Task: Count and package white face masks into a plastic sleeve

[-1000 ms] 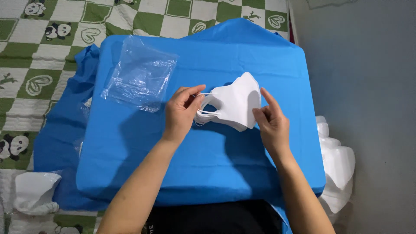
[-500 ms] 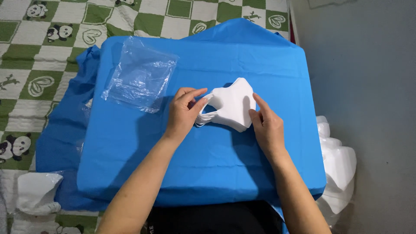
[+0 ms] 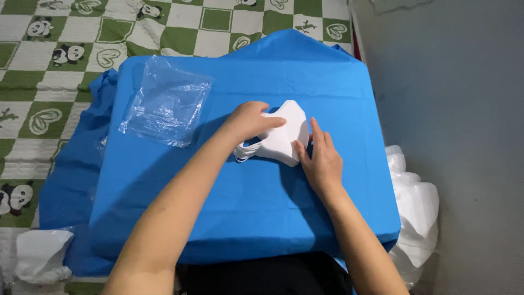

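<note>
Head camera looks straight down on a low table covered with a blue cloth [image 3: 245, 218]. Compared with one second ago, the left hand [image 3: 248, 121] has moved to the right and now lies on top of the stack of white masks [image 3: 284, 139], fingers curled over its left part, while the right hand [image 3: 322, 161] has slid nearer and presses the stack's right edge with flat, open fingers. The stack itself looks more closed and compact than before, so I judge the masks are being gathered and pressed together at the middle of the cloth. At the far left, well apart from the hands, lies a pile of clear plastic bags [image 3: 166, 101], unchanged. How many masks are in the stack I cannot tell, and the left hand hides the ear loops. White bags [image 3: 415, 202] at the right are partly cut off by the table.
</note>
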